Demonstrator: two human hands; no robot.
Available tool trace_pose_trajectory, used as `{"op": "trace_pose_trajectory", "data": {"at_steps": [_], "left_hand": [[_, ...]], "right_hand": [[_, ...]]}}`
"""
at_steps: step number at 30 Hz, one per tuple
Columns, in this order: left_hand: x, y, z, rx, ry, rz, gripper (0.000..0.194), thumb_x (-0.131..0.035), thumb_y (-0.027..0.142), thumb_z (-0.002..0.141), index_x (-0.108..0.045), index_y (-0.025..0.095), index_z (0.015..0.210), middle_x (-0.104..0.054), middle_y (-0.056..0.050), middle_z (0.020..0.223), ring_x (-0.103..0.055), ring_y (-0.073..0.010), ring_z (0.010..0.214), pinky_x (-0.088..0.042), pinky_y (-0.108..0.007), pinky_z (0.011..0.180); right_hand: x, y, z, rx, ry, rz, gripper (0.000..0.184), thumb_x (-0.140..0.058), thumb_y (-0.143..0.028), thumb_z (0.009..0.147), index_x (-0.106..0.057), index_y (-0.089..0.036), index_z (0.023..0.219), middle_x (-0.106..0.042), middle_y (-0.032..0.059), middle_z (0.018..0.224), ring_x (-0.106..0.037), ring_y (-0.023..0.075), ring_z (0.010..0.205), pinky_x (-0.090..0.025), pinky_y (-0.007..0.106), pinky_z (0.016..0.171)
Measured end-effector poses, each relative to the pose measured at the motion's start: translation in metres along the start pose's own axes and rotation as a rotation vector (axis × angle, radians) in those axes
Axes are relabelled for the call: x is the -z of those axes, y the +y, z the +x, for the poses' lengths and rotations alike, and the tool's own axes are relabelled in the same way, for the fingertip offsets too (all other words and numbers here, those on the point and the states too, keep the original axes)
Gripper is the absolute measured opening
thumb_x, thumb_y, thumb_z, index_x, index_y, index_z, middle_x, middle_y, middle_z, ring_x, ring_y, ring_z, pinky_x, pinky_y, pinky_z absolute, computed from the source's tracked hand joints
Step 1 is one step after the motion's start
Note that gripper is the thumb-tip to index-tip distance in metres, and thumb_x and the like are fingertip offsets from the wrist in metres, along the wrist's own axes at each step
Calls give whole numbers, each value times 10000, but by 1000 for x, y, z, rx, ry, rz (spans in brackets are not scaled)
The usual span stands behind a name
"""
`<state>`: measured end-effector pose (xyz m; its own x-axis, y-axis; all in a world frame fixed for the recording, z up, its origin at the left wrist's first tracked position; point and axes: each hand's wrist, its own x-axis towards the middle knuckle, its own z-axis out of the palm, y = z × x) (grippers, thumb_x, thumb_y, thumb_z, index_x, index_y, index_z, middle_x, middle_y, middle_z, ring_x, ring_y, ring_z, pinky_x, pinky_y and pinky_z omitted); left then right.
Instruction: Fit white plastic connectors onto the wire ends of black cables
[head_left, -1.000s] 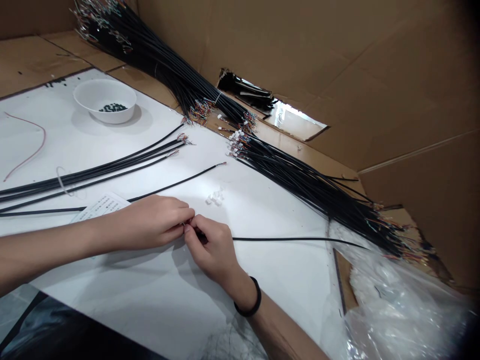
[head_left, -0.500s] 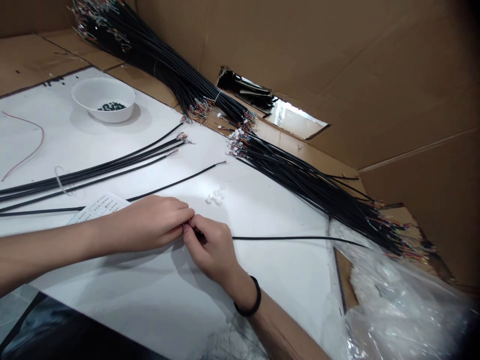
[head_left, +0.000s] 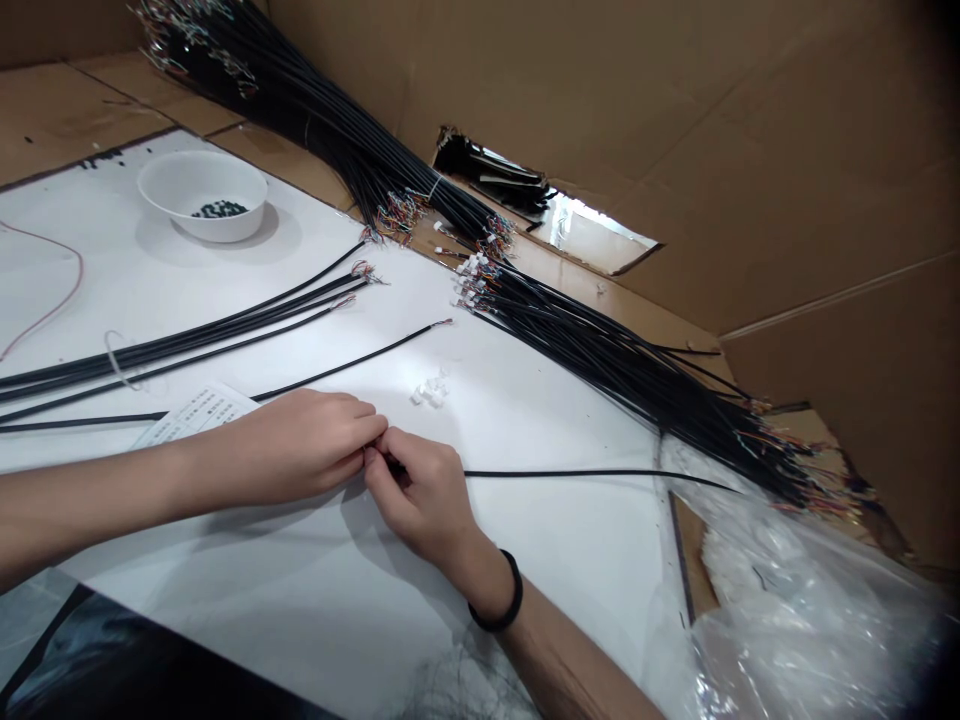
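Observation:
My right hand [head_left: 420, 490] is closed around a black cable [head_left: 570, 473], whose length runs out to the right across the white table [head_left: 540, 580]. Its end is hidden among my fingers. Fingertips of my left hand [head_left: 330, 440] pinch at that same end and meet those of my right hand; what exactly they hold is too small and covered to make out. Just beyond the hands lies a little heap of white connectors [head_left: 430, 389]. A printed paper [head_left: 199, 412] shows partly behind my left forearm, by another black cable [head_left: 352, 358].
A white bowl [head_left: 154, 200] with small dark pieces stands at the back left. Several black cables [head_left: 225, 325] lie left. Bundled cables [head_left: 315, 110] rest at the back, and more with white connectors [head_left: 600, 360] at right. A clear plastic bag [head_left: 795, 610] sits front right.
Both hands stay pressed together at the cable end, with hardly any movement. The view has shifted very slightly.

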<state>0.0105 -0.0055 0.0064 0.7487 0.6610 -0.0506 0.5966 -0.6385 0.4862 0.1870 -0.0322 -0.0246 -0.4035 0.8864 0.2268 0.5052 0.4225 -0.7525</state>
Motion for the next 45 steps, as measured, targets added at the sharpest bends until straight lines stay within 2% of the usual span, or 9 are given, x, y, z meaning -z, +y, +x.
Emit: {"op": "trace_pose_trajectory", "data": {"at_steps": [29,45], "left_hand": [[-1,1,-2,-15,6,90,184,-428,165,929,-543,140,789,-595,-46,764,-551,-190,702,-402,-322,631],[2,-1,1,26,-17,23,158,-442,168,922,-538,154,797,-595,-30,785,-549,-173,721,-386,-297,646]], "right_hand": [[-1,1,0,24,-4,-12,216,-483,-204,841,-413,-197,636,-440,-47,537,-377,83,487,-273,226,492],[0,2,-1,44,11,-10,219,-470,-212,852,-434,-198,637,-450,-38,535,-388,87,482,-292,225,494]]}}
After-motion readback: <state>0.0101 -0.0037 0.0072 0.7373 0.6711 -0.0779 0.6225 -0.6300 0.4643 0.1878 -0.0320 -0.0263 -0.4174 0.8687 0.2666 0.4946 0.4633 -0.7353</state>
